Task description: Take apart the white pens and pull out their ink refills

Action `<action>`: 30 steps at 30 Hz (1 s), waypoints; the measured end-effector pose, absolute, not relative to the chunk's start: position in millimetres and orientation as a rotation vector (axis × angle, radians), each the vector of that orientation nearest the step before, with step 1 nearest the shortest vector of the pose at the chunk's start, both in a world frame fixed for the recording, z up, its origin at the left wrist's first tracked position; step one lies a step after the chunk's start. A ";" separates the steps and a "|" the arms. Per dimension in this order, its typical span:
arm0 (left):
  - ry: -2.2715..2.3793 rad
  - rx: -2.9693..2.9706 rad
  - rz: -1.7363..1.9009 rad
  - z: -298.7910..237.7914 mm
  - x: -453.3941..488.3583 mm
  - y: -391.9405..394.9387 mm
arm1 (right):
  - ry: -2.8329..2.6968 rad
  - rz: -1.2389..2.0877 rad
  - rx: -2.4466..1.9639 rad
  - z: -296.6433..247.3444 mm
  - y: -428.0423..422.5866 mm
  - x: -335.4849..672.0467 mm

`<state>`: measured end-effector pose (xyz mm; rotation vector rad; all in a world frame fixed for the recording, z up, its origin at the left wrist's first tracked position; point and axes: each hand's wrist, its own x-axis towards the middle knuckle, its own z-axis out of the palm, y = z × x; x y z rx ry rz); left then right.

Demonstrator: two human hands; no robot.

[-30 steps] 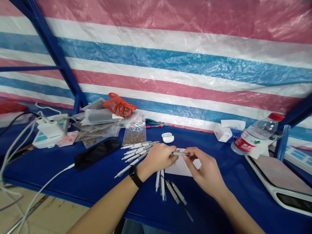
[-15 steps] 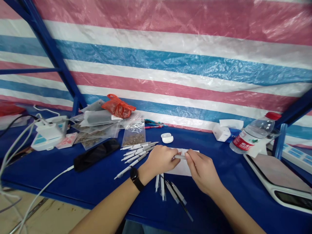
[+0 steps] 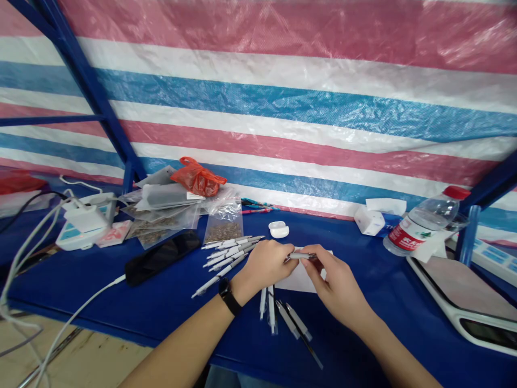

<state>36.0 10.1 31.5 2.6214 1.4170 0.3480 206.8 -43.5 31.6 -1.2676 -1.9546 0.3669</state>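
Note:
Between both hands a grey pen point(image 3: 302, 255) is held over a white sheet of paper point(image 3: 301, 280). My left hand point(image 3: 269, 262), with a black watch on the wrist, grips one end, its fingers curled. The fingers of my right hand point(image 3: 333, 280) pinch the other end, which has a metallic tip. Left of my left hand lies a fan of white and grey pens point(image 3: 228, 256). Below the hands are more white pens point(image 3: 270, 310), two grey pen barrels point(image 3: 298, 321) and a thin dark refill point(image 3: 311, 349) on the blue table.
A white earbud case point(image 3: 278, 230) lies behind the hands. Bags of small parts point(image 3: 223, 229), a red plastic bag point(image 3: 197, 177) and a cabled phone point(image 3: 161, 256) are at left. At right stand a bottle point(image 3: 424, 222), a tissue pack point(image 3: 371, 221) and a scale point(image 3: 464, 296).
My right-hand fingers have shifted along the pen and opened out a little, showing its metallic end. The pen has risen slightly in view. My left hand keeps its grip.

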 end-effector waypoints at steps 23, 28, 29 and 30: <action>1.421 2.597 0.354 28.9 39.3 9.8 | -1.884 0.475 -1.293 39.2 -43.5 208.2; 1.380 2.664 0.322 29.4 40.6 7.2 | -1.877 0.423 -1.387 32.5 -43.5 206.0; 1.361 2.674 0.333 28.9 41.6 6.3 | -1.855 0.449 -1.414 31.6 -43.4 206.0; 1.347 2.678 0.347 28.4 42.5 5.6 | -1.832 0.476 -1.431 31.6 -43.5 206.1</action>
